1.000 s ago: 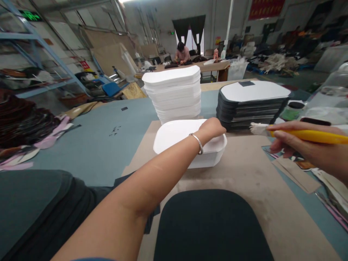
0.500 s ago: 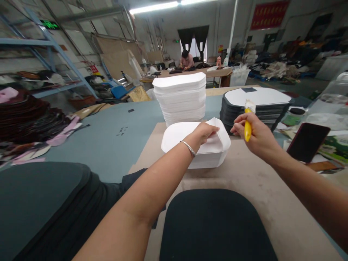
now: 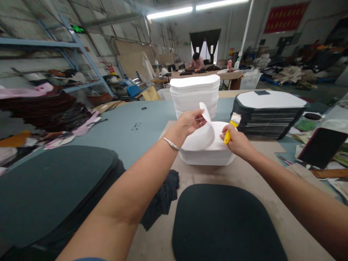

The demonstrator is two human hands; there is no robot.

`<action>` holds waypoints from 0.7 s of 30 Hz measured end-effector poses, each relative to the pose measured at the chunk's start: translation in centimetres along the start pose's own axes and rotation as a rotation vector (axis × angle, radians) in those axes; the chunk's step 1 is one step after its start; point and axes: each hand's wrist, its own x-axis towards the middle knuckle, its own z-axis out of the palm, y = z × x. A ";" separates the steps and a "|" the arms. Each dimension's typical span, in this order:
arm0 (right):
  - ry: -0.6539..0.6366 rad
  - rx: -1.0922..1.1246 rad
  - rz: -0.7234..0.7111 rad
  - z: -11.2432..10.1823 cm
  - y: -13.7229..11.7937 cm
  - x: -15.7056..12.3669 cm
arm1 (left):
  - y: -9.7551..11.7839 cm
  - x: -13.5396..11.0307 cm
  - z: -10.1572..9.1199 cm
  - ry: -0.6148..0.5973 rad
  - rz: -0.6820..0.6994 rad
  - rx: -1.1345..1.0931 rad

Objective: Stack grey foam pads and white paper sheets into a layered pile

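My left hand [image 3: 193, 122] pinches the edge of a thin white sheet [image 3: 202, 136], which curls up and back to the left. Beneath it lies a low stack of white rounded sheets [image 3: 208, 158] on a brown board. My right hand [image 3: 236, 139] grips a paintbrush [image 3: 227, 137] with a yellow handle and white-coated bristles; its fingers are by the right part of that stack. Nearer to me, a dark green rounded panel [image 3: 227, 221] lies flat on the board.
Behind stands a taller white stack [image 3: 194, 96]. A dark stack [image 3: 268, 121] topped with white is at right, near a propped phone [image 3: 322, 146]. Dark panels [image 3: 54, 188] are piled at left beside a crumpled dark cloth [image 3: 163, 195]. A person [image 3: 197, 62] works at a far table.
My left hand has lifted and peeled the sheet's right edge up and leftward. The right hand with the paintbrush has come in closer to the low white stack. The view has shifted left.
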 end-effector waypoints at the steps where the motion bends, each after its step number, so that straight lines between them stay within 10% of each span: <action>1: -0.023 -0.042 -0.007 0.4 -0.2 -0.2 | 2.0 -0.7 -1.5 0.017 0.033 -0.025; 5: -0.075 -0.130 -0.051 1.3 -0.7 -0.8 | 10.2 -4.5 -6.4 0.025 0.284 -0.195; 9: -0.081 -0.080 -0.050 1.4 -1.1 -0.8 | 14.7 -8.1 -6.9 -0.015 0.445 -0.224; 21: -0.160 0.732 0.013 0.1 -8.0 -3.0 | 11.9 -12.6 1.5 -0.129 0.475 -0.268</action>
